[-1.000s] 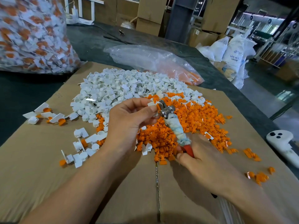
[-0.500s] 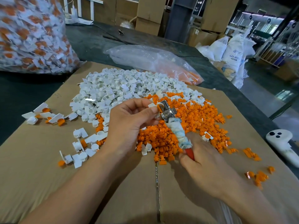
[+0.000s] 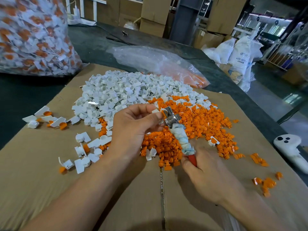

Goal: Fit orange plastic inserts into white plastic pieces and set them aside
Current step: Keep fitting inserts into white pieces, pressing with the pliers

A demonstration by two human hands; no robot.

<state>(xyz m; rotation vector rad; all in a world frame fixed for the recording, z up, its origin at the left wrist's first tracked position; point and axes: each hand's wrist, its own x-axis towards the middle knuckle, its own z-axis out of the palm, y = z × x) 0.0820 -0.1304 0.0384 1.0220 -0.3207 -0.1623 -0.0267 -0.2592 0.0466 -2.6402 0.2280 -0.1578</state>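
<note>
Head view: the only view; it looks down over a cardboard sheet (image 3: 41, 164) on a dark table.
Hands: two. The left hand (image 3: 133, 129) pinches a white piece (image 3: 155, 111) between thumb and fingertips; the right hand (image 3: 206, 172) is curled round the red handle of a tool (image 3: 173, 119).
Tool: one, shaft wrapped in cloth. Its metal head meets the white piece, with an orange insert (image 3: 164, 114) at the join, above the piles.
Piles: two, too many pieces to count. The white pile (image 3: 126, 90) lies far and left, the orange pile (image 3: 200, 124) right, and they touch.
Set aside: a handful of fitted pieces (image 3: 45, 119) at the left edge, more loose ones near the left wrist.
Bags: two. A full bag (image 3: 30, 35) far left, a clear bag (image 3: 160, 64) behind the piles.
Around: one white controller (image 3: 290, 147) at right, boxes (image 3: 155, 12) far.
In the way: the left hand hides part of both piles.
</note>
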